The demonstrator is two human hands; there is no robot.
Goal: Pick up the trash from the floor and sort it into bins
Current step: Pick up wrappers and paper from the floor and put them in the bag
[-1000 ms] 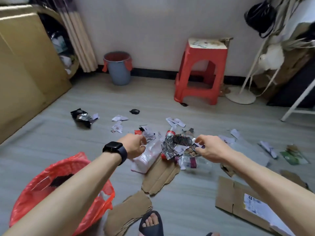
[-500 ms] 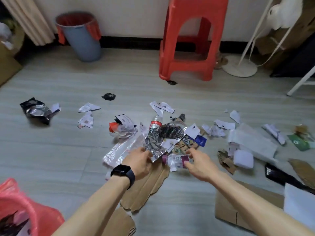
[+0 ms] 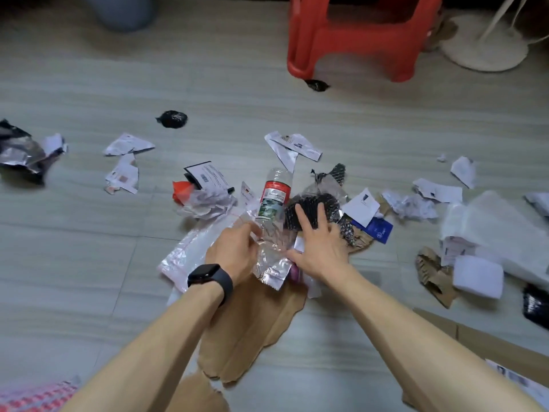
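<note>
A heap of trash lies on the grey floor in front of me. A crushed clear plastic bottle [image 3: 274,195] with a red and green label lies in its middle, above a silver foil wrapper [image 3: 271,264]. My left hand [image 3: 234,251], with a black watch on the wrist, has its fingers curled on the bottle's lower end. My right hand [image 3: 319,245] is spread flat, fingertips on a black mesh bag [image 3: 309,208] and thumb by the foil. White paper scraps [image 3: 292,142] and a clear plastic bag [image 3: 190,248] lie around them.
A red stool [image 3: 356,34], a grey bin [image 3: 118,10] and a white fan base [image 3: 484,46] stand at the back. A red bin bag [image 3: 35,396] shows at the bottom left. Torn cardboard [image 3: 252,325] lies under my arms, with a flat box [image 3: 475,346] and white foam [image 3: 478,275] to the right.
The view has tilted down and come closer to the heap. Both hands moved forward onto it: the left closed on the bottle, the right spread over the black mesh.
</note>
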